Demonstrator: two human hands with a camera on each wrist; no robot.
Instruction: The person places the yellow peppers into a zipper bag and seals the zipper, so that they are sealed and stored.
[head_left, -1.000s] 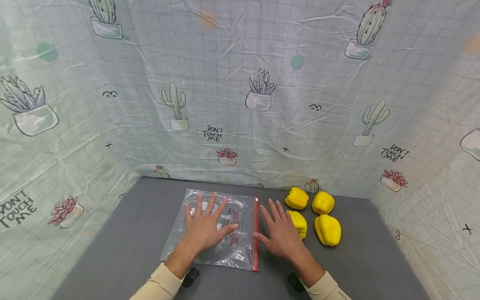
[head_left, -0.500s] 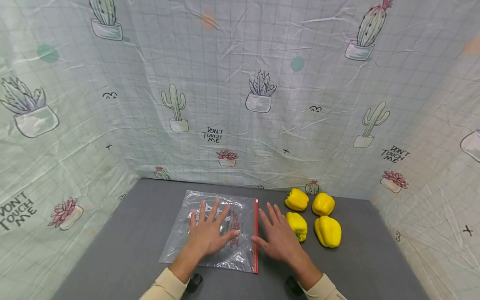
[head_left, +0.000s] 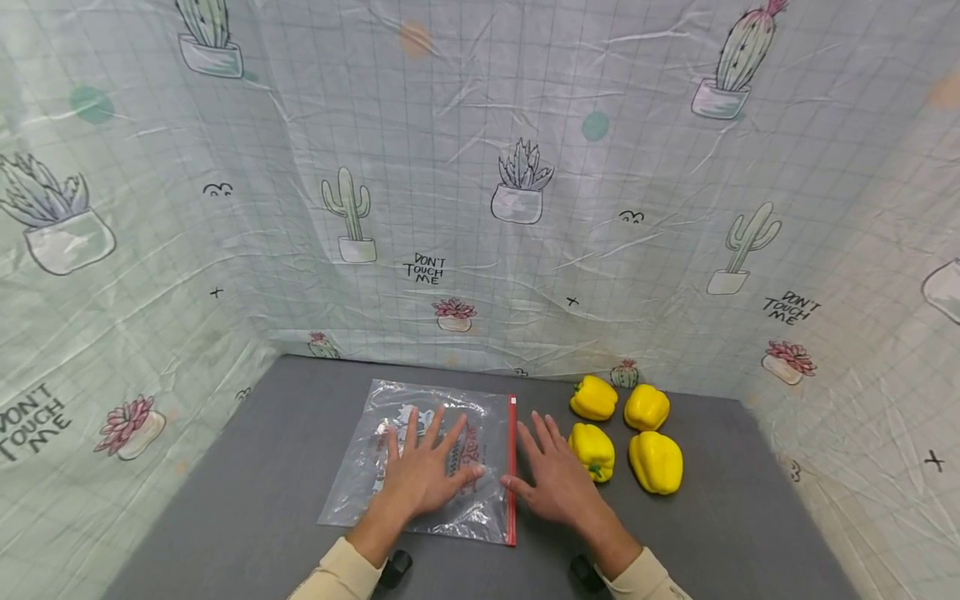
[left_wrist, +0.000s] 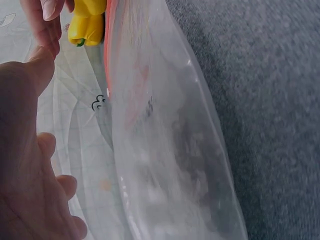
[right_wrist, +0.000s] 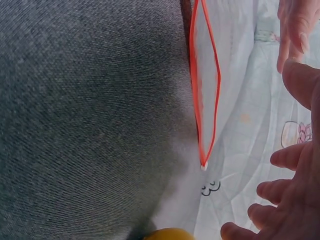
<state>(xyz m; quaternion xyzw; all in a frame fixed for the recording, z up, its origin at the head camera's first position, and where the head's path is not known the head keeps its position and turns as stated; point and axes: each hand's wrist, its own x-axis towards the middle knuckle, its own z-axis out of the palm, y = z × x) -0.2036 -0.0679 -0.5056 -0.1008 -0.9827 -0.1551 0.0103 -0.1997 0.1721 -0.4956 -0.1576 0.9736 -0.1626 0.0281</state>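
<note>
While your left hand hovers palm-down over the clear bag, your right hand hangs left of the yellow peppers, both empty with fingers straight.

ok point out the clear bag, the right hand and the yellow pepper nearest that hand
Clear bag point(head_left: 492, 437), head view: on its clear film.
Right hand point(head_left: 558, 479), head view: on the back of the hand.
Yellow pepper point(head_left: 593, 450), head view: on the middle of its body.

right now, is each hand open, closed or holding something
Left hand: open, fingers spread, holding nothing, over the clear bag.
Right hand: open, holding nothing, by the bag's red zip.
</note>
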